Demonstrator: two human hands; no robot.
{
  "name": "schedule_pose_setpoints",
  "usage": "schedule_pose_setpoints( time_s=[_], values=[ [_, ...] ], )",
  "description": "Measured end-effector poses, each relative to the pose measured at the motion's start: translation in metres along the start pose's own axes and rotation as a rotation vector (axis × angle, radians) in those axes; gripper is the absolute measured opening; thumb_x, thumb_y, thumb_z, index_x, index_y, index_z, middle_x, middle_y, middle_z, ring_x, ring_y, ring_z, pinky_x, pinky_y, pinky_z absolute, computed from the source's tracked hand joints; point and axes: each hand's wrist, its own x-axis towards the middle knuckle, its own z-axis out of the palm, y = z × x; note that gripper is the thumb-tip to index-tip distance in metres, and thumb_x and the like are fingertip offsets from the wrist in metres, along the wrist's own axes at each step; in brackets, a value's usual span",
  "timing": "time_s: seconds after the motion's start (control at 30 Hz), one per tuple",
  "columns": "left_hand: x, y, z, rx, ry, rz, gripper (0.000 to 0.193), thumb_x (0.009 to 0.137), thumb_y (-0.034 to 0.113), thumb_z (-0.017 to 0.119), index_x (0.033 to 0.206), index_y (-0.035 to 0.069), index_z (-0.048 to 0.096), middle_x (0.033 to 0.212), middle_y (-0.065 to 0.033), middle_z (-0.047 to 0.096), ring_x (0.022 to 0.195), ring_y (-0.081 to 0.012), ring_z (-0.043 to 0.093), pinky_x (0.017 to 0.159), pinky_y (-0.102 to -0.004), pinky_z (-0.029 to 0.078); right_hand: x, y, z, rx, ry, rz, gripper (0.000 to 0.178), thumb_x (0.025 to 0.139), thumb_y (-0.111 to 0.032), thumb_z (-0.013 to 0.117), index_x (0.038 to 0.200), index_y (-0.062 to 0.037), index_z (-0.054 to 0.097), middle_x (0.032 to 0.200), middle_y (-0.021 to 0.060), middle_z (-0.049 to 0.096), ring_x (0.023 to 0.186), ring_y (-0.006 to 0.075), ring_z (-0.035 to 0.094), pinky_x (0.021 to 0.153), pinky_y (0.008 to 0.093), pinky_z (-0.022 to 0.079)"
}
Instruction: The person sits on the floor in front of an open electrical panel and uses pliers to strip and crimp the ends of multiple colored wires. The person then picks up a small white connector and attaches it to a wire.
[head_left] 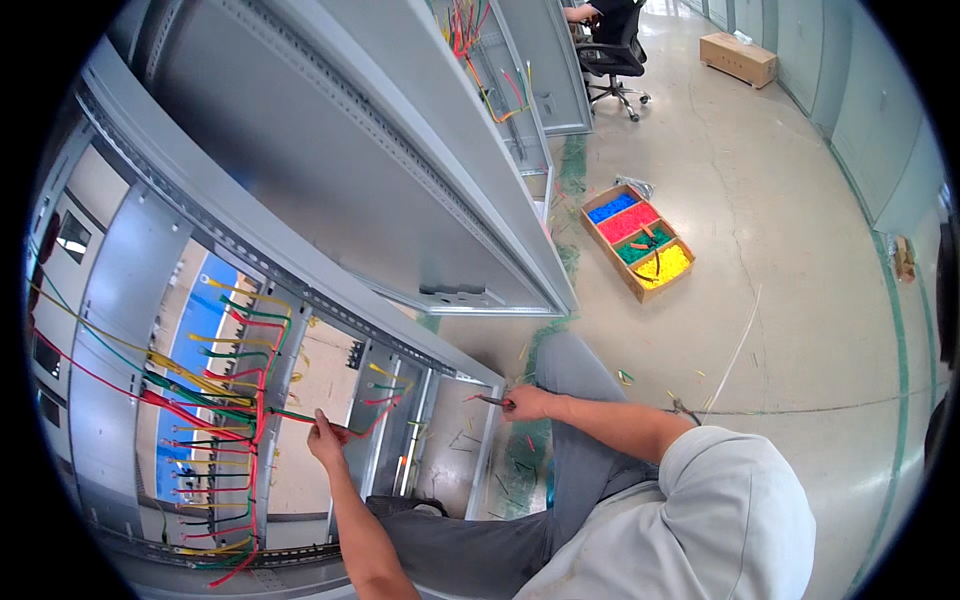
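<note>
My left hand is inside the open grey cabinet, its fingers closed round a run of red and green wires. These wires join an upright harness, from which several yellow, green and red ends branch out sideways. My right hand is closed above my bent leg, at the cabinet's near edge. It grips a slim, dark hand tool that points toward the cabinet; the tool's exact kind is too small to make out. A small red bit shows at its tip.
A large cabinet door stands swung open ahead. On the floor lies a divided cardboard box of blue, red, green and yellow small parts. Wire scraps litter the floor. Farther off are a person on an office chair and a carton.
</note>
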Motion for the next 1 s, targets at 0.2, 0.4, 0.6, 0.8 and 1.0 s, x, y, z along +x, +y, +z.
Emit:
schedule_pose_setpoints(
  time_s=[0.2, 0.4, 0.6, 0.8, 1.0],
  values=[
    [-0.026, -0.023, -0.046, -0.040, -0.187, -0.057, 0.051, 0.096, 0.038, 0.070, 0.115, -0.008, 0.059, 0.075, -0.0091, 0.066, 0.059, -0.0151, 0.065, 0.050, -0.0274, 0.052, -0.004, -0.017, -0.006, 0.080, -0.042, -0.002, 0.040, 0.084, -0.046, 0.070, 0.089, -0.0066, 0.070, 0.085, 0.0159, 0.071, 0.085, 0.0356, 0.069, 0.078, 0.0462, 0.053],
    [-0.079, -0.016, -0.109, 0.158, -0.473, -0.094, 0.053, 0.094, 0.034, 0.073, 0.129, -0.004, 0.062, 0.091, -0.0068, 0.072, 0.081, -0.0151, 0.069, 0.068, -0.0270, 0.051, -0.022, -0.043, -0.025, 0.185, 0.256, -0.100, 0.035, 0.085, -0.041, 0.071, 0.085, -0.0059, 0.068, 0.082, 0.0189, 0.069, 0.082, 0.0393, 0.068, 0.076, 0.0480, 0.053],
    [-0.153, -0.040, -0.167, -0.030, -0.599, -0.316, 0.059, 0.094, 0.047, 0.069, 0.125, -0.003, 0.063, 0.096, -0.0113, 0.074, 0.091, -0.0227, 0.069, 0.087, -0.0369, 0.053, -0.017, -0.067, -0.090, -0.068, 0.490, -0.208, 0.027, 0.085, -0.033, 0.070, 0.088, -0.0060, 0.067, 0.087, 0.0196, 0.068, 0.085, 0.0407, 0.066, 0.076, 0.0512, 0.052],
    [-0.191, -0.064, -0.190, -0.362, -0.363, -0.347, 0.071, 0.096, 0.061, 0.053, 0.112, -0.007, 0.067, 0.096, -0.0208, 0.073, 0.095, -0.0312, 0.069, 0.092, -0.0417, 0.053, -0.040, -0.047, -0.087, -0.280, 0.655, -0.229, 0.014, 0.079, -0.023, 0.072, 0.085, -0.0107, 0.068, 0.085, 0.0141, 0.065, 0.089, 0.0351, 0.065, 0.079, 0.0480, 0.052],
    [-0.209, -0.009, -0.152, -0.411, -0.389, -0.357, 0.071, 0.097, 0.061, 0.049, 0.109, -0.005, 0.069, 0.104, -0.0196, 0.072, 0.098, -0.0307, 0.067, 0.093, -0.0413, 0.052, -0.053, -0.036, -0.109, -0.244, 0.704, -0.250, 0.015, 0.075, -0.022, 0.074, 0.084, -0.0099, 0.070, 0.084, 0.0125, 0.065, 0.087, 0.0348, 0.065, 0.077, 0.0475, 0.052]
  ],
)
